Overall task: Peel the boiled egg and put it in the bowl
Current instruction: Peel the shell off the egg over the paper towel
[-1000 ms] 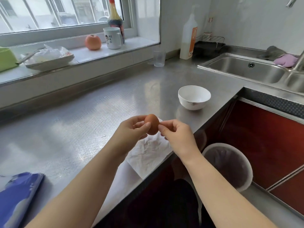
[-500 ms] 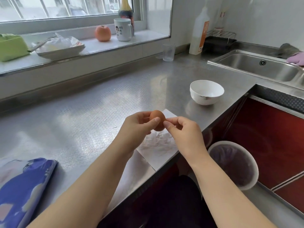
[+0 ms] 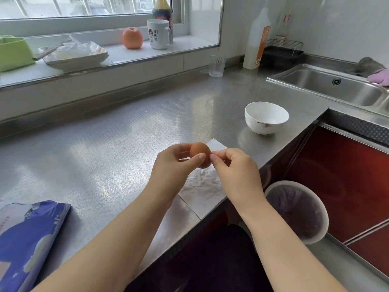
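Two-hand grip on egg (image 3: pixel 200 152), long axis upright

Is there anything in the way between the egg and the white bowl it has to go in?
Nothing visible is. The egg, held by the left hand and right hand above the paper towel, has only bare steel counter between it and the empty bowl.

One brown egg (image 3: pixel 200 151), shell on. One white bowl (image 3: pixel 266 118). Two hands: left hand (image 3: pixel 174 165), right hand (image 3: pixel 235 171). One paper towel (image 3: pixel 204 186) on worktop (image 3: pixel 105 144). One drinking glass (image 3: pixel 217 65). One mug (image 3: pixel 159 34). One apple (image 3: pixel 132 37). One dark bottle (image 3: pixel 162 9). One white detergent bottle (image 3: pixel 256 39). One bin (image 3: pixel 296 209). One sink (image 3: pixel 328 87). One blue packet (image 3: pixel 27 243).
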The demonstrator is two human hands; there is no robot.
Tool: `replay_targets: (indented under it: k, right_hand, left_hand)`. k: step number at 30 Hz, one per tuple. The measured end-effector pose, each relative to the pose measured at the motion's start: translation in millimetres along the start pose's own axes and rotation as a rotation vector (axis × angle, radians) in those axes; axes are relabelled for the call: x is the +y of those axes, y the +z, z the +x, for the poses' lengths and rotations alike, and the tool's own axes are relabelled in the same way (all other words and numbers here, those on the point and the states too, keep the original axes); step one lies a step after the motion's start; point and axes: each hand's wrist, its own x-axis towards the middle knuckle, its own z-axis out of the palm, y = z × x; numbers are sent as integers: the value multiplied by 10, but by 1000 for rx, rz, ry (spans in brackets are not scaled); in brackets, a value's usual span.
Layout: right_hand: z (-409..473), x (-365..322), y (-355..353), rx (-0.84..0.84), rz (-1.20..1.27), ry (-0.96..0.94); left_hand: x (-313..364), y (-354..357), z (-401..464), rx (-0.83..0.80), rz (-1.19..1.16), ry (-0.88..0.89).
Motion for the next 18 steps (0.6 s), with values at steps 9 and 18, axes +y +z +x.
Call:
replay_targets:
  k: [9,18]
  right_hand:
    - [-34,55,113,38,-114,-43]
    - [-60,112,167,120,-256,-174]
  left_hand:
    - [-139,58,-34,87,38,92]
    - [-159,93,-15,96,75,113]
